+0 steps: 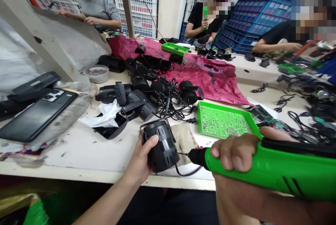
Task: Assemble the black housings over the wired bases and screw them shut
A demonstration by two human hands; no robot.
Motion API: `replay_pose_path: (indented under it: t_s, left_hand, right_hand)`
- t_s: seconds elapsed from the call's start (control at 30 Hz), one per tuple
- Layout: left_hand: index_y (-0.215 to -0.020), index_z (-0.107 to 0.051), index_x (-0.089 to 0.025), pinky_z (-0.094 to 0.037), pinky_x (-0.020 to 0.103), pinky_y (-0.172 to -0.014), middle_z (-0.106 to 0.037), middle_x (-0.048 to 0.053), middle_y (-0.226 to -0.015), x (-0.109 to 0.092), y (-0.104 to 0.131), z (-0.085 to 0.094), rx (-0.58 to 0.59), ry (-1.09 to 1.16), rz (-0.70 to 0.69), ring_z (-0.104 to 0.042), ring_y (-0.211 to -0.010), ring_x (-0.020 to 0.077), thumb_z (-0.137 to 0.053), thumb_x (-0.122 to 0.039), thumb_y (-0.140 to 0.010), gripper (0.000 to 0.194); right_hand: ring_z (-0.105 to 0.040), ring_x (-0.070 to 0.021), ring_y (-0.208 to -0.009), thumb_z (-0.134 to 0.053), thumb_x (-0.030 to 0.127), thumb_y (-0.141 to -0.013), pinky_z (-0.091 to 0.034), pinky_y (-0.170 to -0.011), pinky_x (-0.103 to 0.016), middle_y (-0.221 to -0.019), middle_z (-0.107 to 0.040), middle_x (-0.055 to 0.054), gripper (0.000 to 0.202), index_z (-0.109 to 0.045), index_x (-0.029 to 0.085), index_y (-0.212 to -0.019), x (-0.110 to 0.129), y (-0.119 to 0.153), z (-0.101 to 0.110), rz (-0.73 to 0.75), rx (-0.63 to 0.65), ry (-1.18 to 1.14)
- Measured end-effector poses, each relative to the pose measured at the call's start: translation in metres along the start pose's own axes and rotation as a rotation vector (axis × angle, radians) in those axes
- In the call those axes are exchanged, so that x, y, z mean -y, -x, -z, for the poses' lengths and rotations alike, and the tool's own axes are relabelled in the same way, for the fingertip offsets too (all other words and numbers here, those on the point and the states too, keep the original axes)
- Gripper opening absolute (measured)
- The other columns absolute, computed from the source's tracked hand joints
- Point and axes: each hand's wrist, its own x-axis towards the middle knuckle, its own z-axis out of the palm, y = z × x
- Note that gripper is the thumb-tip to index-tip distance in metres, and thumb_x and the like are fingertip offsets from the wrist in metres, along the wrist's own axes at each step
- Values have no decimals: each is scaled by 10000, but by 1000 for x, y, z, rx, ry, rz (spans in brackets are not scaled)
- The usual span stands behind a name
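Note:
My left hand (143, 156) grips a black cylindrical lamp housing (162, 149) at the front edge of the table, thumb on its side. A bracket arches over the housing and a black cable (187, 173) comes out below it. In my right hand (236, 155) is a green electric screwdriver (278, 169), held level and pointing left. Its thin bit reaches the right side of the housing; whether a screw sits at the tip I cannot tell. Behind the screwdriver lies a green tray (203, 130) of small screws.
Several similar black housings (141, 104) and tangled cables (170, 99) fill the middle. A phone (39, 113) lies at the left, near a round tub (97, 74) of small metal parts. Pink plastic sheeting (210, 77) covers the far side. Three other people work across the table.

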Motion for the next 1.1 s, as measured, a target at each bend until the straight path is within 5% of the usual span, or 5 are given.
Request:
replay_pose_path:
  t_s: [0.13,0.3,0.43,0.77,1.1]
  left_hand:
    - [-1248,-502,-192,-575,344,-635,-671,95,-1006,1,0,1,17,14,-11,-662,-824,243,-738,-393,-715,617]
    - [-1250,-501,-191,-577,363,-634,-685,96,-987,2,-1,1,10,8,-24,-670,-802,251,-753,-383,-697,637]
    - [-1237,-519,-176,-575,360,-613,-710,95,-915,2,-1,1,19,25,-17,-682,-755,253,-756,-379,-688,632]
    - [-908,-659,-114,-582,353,-697,-734,69,-687,-9,0,0,-103,285,213,-689,-601,211,-574,-276,-774,227]
    - [-946,-669,-91,-577,349,-712,-752,104,-752,-7,-2,4,-61,312,249,-711,-677,228,-522,-296,-819,282]
  right_hand:
    - [-440,-91,-406,-764,489,-703,-447,-447,-256,-542,-516,97,437,-646,247,-1047,-8,2,-2,108,-39,-23]
    - [-430,-93,-395,-601,591,-802,-439,-443,-252,-536,-516,86,433,-639,271,-1091,-14,-1,4,141,137,-27]
    - [-472,-90,-434,-649,502,-809,-455,-491,-250,-562,-544,89,358,-626,259,-1072,-8,0,3,78,53,-64]
    - [-462,-59,-405,-624,432,-841,-454,-467,-207,-541,-505,106,235,-648,257,-997,3,-7,-11,41,6,-188]
    - [-419,-96,-434,-512,732,-750,-422,-499,-272,-562,-441,72,588,-635,266,-1086,-14,-5,-1,55,52,-109]
